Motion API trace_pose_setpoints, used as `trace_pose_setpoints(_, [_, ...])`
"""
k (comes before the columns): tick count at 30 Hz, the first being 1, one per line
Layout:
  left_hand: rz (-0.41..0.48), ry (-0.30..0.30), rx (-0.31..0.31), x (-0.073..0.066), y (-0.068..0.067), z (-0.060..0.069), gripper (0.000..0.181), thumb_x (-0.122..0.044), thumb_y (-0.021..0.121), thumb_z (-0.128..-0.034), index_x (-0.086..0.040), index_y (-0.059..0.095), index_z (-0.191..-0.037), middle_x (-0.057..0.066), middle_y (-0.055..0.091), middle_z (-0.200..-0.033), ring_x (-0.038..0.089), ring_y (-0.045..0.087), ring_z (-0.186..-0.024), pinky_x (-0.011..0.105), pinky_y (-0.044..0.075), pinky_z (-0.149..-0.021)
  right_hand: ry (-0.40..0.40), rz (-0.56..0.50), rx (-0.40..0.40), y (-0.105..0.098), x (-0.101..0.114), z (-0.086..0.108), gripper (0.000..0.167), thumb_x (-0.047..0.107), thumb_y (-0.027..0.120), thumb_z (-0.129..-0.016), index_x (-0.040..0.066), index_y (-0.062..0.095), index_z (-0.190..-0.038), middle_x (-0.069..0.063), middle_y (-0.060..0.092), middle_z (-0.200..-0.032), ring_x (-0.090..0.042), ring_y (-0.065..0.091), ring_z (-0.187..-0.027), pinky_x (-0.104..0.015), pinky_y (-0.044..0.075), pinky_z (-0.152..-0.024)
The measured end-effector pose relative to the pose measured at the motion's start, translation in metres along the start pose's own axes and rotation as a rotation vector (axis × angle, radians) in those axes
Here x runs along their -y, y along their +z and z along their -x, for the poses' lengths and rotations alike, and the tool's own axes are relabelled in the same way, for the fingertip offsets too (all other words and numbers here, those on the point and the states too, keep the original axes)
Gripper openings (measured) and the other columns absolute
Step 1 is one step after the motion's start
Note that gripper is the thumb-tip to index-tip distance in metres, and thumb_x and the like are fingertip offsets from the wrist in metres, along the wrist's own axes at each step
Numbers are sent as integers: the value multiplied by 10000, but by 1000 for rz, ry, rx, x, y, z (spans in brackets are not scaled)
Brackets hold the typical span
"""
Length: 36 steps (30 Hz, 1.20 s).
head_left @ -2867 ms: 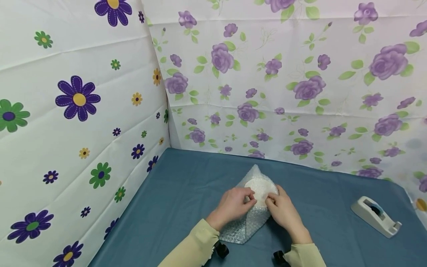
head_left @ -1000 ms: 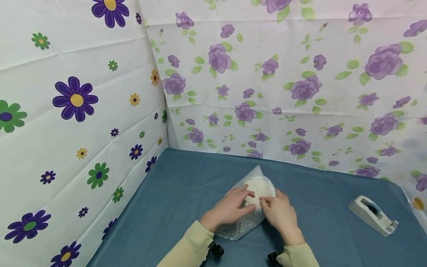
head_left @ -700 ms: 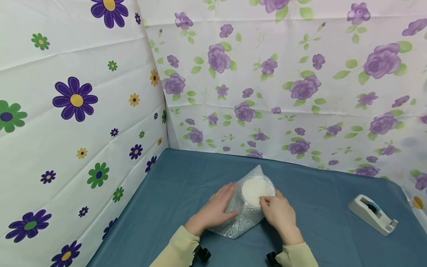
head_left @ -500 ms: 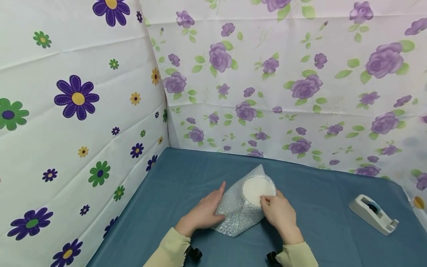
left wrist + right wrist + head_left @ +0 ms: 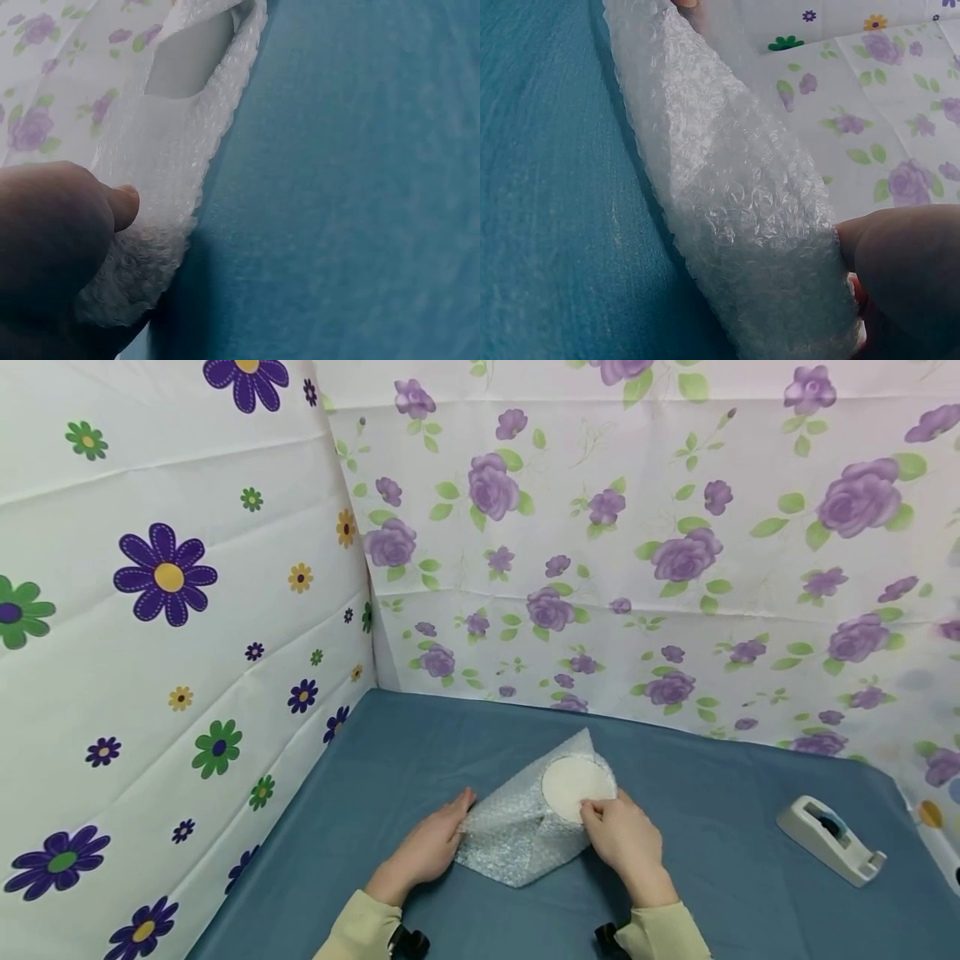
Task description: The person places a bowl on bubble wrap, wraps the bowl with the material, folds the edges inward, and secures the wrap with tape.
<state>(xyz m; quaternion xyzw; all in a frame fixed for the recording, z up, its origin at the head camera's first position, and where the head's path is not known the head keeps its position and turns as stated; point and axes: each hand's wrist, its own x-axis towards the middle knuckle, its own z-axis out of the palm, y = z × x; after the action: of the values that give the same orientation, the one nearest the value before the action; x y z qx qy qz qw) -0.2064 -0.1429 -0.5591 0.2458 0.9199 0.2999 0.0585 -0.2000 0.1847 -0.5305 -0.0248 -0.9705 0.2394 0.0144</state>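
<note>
The left hand [image 5: 427,847] has moved to nine o'clock and seems to pinch the bubble wrap [image 5: 510,835], spreading it, while the right hand [image 5: 626,835] grips the white disc [image 5: 572,782] at four o'clock.

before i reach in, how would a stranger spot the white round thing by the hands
On the blue tabletop, find the bubble wrap between the left hand and right hand. At the right hand, the white round thing shows a plain, opaque face, unlike the bubbly, translucent wrap bordering it.
</note>
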Motion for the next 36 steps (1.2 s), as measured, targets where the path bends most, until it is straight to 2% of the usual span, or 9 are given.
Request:
trace_pose_setpoints(6, [-18, -12, -193, 6, -4, 9, 519, -54, 558, -1114, 90, 419, -1593, 205, 584, -1526, 379, 573, -1392, 511, 512, -1090, 15, 0, -1, -1, 2, -1, 542, 383, 521, -1101, 207, 543, -588, -198, 680, -1256, -273, 619, -758, -415, 426, -588])
trace_pose_setpoints(9, [3, -27, -304, 11, -8, 12, 548, -82, 605, -1103, 22, 435, -1613, 98, 763, -1061, 247, 726, -885, 375, 586, -724, 28, -10, 1, -2, 2, -2, 554, 389, 516, -1102, 196, 530, -583, -141, 661, -1097, -228, 522, -662, -392, 382, -574])
trace_pose_setpoints(11, [40, -35, -366, 14, -11, 13, 587, -101, 622, -1100, -58, 414, -1647, -30, 641, -738, 142, 551, -570, 288, 441, -527, 27, -12, 0, -3, 2, -3, 552, 388, 515, -1101, 196, 532, -584, -115, 636, -1025, -220, 513, -661, -390, 380, -575])
trace_pose_setpoints(13, [107, -28, -397, 18, -14, 14, 619, -90, 619, -1100, -135, 388, -1672, -87, 460, -585, 87, 349, -444, 249, 322, -465, 21, -12, -2, -3, 2, -3, 546, 390, 515, -1101, 198, 539, -591, -105, 629, -998, -220, 528, -682, -398, 391, -579])
trace_pose_setpoints(17, [247, -21, -384, 24, -16, 15, 649, -97, 615, -1102, -227, 366, -1687, -116, 403, -555, 26, 276, -430, 232, 307, -456, 22, -14, -1, -3, 2, -3, 535, 386, 521, -1099, 199, 548, -599, -104, 631, -997, -230, 548, -704, -416, 409, -587])
trace_pose_setpoints(21, [479, -85, -337, 27, -18, 18, 690, -123, 655, -1087, -239, 350, -1693, -17, 511, -578, 99, 432, -450, 282, 431, -458, 32, -22, 11, -1, 2, -2, 539, 396, 522, -1100, 199, 557, -599, -86, 619, -969, -230, 550, -706, -417, 415, -596])
trace_pose_setpoints(27, [784, -155, -250, 31, -21, 24, 464, -122, 679, -1073, -17, 595, -1517, 128, 644, -702, 175, 615, -587, 340, 577, -559, 28, -11, 17, 2, 1, -2, 533, 405, 532, -1101, 218, 582, -604, -71, 626, -948, -230, 584, -741, -429, 440, -599])
trace_pose_setpoints(32, [875, -129, -220, 31, -22, 27, 277, -123, 648, -1085, 95, 725, -1237, 179, 666, -764, 170, 646, -614, 312, 522, -512, 31, -8, 26, 2, 2, -2, 538, 403, 527, -1101, 214, 578, -600, -76, 633, -966, -225, 580, -743, -426, 438, -599])
trace_pose_setpoints(36, [844, -102, -213, 29, -26, 27, 244, -120, 639, -1085, 85, 741, -1167, 241, 699, -828, 251, 701, -679, 338, 504, -524, 34, -8, 23, 1, 3, -2, 540, 400, 528, -1100, 214, 581, -596, -79, 640, -976, -223, 577, -739, -419, 434, -599])
